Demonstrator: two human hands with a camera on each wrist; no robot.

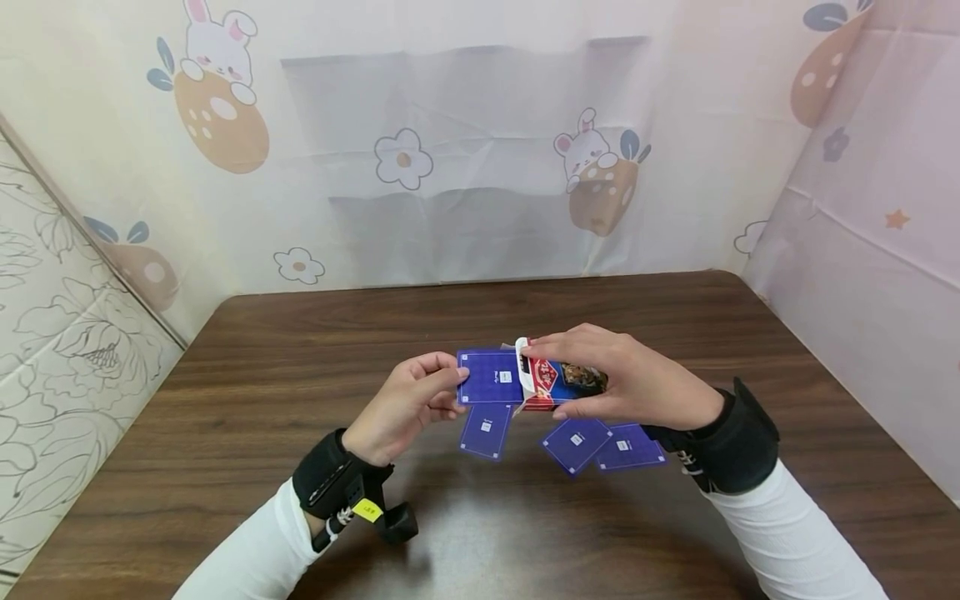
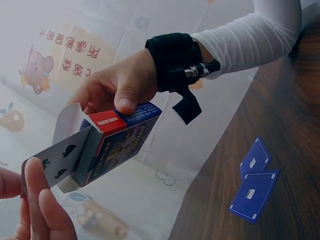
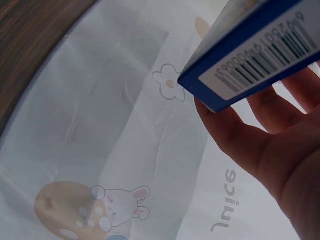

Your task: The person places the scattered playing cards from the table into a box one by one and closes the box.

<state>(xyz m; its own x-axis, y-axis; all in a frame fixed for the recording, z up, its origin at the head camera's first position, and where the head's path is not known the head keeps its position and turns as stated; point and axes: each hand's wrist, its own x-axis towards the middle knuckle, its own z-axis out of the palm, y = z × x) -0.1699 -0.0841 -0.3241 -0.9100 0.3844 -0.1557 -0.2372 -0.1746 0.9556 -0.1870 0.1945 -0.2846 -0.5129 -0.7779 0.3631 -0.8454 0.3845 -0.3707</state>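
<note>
My right hand [image 1: 626,375] grips a red and blue playing-card box [image 1: 551,383], thumb on one side and fingers on the other. The box's open end faces left, its white flap [image 2: 67,122] folded out. Between thumb and fingers, my left hand [image 1: 408,404] pinches the outer end of a blue-backed playing card [image 1: 489,377], whose other end is inside the box. Black spades show on the card's face [image 2: 65,155] in the left wrist view. From the right wrist, the box's barcode end [image 3: 260,57] is seen, with fingers curled beneath it.
Below the hands on the brown wooden table [image 1: 480,533] lie several blue-backed cards: one card [image 1: 486,431] under the held one, and two overlapping, a left card [image 1: 576,444] and a right card [image 1: 632,447]. A patterned cloth [image 1: 480,167] hangs behind the table.
</note>
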